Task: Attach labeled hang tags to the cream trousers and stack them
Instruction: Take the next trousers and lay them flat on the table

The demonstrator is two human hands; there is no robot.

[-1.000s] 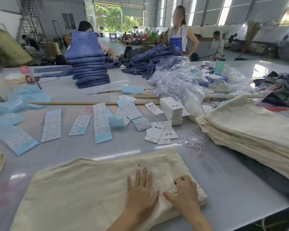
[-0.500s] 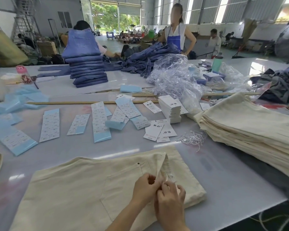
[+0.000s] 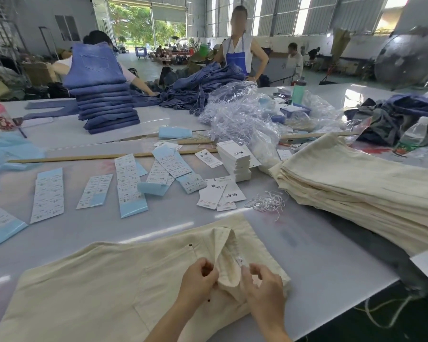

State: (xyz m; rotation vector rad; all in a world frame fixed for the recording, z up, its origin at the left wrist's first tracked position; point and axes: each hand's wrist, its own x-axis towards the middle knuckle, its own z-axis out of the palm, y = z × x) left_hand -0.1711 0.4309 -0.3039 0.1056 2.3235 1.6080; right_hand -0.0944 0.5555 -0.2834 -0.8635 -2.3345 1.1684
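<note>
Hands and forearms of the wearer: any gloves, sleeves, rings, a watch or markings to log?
Nothing worn that shows. The left hand and right hand are bare, with no gloves, and no rings can be made out. Both forearms are bare to the bottom edge of the frame: no sleeve, cuff, watch or band in view. No markings can be seen.

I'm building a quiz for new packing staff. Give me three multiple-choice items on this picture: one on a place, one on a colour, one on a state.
1. Where is the cream stack?
A. right of the trousers
B. left of them
C. on the floor

2. What colour is the far folded stack?
A. cream
B. blue
C. black

3. What are the hands doing?
A. lying flat
B. holding a tag
C. pulling the trousers open

Key: A, it lies at the table's right; B, it is denim blue; C, left hand and right hand pinch the fabric apart.
</note>
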